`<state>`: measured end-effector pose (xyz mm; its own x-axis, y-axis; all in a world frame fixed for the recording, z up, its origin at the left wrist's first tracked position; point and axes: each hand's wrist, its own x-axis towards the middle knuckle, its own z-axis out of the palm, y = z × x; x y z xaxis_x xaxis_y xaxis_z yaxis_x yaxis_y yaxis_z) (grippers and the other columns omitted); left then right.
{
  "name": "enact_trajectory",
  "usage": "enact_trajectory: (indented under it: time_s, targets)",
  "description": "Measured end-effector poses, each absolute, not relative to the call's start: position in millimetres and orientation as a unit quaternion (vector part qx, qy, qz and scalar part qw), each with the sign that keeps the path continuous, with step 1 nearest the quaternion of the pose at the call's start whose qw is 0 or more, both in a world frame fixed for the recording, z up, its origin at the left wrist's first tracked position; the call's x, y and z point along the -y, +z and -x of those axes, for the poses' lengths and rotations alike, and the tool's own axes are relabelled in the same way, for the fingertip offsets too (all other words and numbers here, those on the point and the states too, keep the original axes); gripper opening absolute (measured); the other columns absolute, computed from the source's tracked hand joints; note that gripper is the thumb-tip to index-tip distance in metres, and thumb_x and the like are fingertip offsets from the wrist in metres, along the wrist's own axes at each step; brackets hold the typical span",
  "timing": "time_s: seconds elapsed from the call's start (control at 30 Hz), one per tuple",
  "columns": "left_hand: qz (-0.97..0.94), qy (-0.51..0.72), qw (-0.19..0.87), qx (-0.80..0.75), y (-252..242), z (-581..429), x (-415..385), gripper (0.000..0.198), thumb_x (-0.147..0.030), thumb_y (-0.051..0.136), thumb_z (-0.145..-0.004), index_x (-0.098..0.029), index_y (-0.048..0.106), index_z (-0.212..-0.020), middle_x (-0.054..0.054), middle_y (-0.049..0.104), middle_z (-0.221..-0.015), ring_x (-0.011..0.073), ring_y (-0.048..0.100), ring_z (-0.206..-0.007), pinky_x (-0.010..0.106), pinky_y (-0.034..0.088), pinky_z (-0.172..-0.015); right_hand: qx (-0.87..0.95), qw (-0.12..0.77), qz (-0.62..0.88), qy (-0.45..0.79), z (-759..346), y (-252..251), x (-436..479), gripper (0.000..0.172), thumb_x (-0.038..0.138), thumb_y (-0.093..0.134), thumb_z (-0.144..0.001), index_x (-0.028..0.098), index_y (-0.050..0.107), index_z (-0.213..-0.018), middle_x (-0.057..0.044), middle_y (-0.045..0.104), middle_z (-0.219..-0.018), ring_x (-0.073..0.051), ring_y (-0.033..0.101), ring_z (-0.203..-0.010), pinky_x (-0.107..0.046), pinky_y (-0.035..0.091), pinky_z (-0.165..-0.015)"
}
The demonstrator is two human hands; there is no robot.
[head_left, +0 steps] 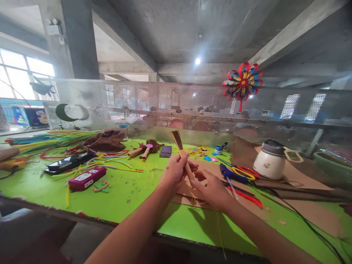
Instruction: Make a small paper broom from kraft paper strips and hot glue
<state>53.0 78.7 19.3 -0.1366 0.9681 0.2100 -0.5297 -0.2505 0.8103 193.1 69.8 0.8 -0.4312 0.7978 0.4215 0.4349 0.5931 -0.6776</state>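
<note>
A small craft broom (pixel 178 141) with a brown bristle end and a tan rolled handle is held tilted above the table. My left hand (pixel 176 170) is closed round the handle just under the bristles, its thumb on top. Lower down, my right hand (pixel 211 185) has its thumb and bent fingers at the handle's bottom end. Thin yellow thread (pixel 220 231) dangles below the right hand. Beneath both hands lies tan paper (pixel 184 200) on the green table (pixel 118 198). Similar brown-and-tan pieces (pixel 145 148) rest further back, one with a pink tag.
To the right are a blue glue gun (pixel 233 174), red-handled scissors (pixel 247 198), a white jar (pixel 268 161) and brown sheets. On the left lie a phone (pixel 70 163), a maroon box (pixel 87 178) and coloured tubes. A perforated metal screen (pixel 165 95) stands behind.
</note>
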Motion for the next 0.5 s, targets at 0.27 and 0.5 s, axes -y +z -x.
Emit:
enact_trajectory:
  time_s: [0.27,0.5]
  targets:
    - [-0.362,0.737,0.465,-0.33,15,-52,-84,0.021,-0.03,0.064,-0.08,-0.016,0.05,-0.086,-0.003,0.058,-0.052,0.0167,0.066,-0.055,0.03,0.055,-0.059,0.673,0.393,0.325,0.536,-157,-30,-70,0.033,0.049,0.056,-0.08,0.018,0.05,-0.09,0.004,0.054,-0.064,-0.01,0.049,-0.045,-0.023,0.038,-0.043]
    - [-0.387,0.708,0.485,-0.336,20,-54,-76,0.024,-0.038,0.061,-0.082,-0.015,0.054,-0.085,-0.001,0.06,-0.059,0.0171,0.067,-0.061,0.03,0.054,-0.063,0.603,0.356,0.277,0.657,-172,-18,-61,0.034,0.048,0.059,-0.081,0.016,0.053,-0.091,0.006,0.047,-0.06,-0.003,0.034,-0.039,-0.019,0.018,-0.039]
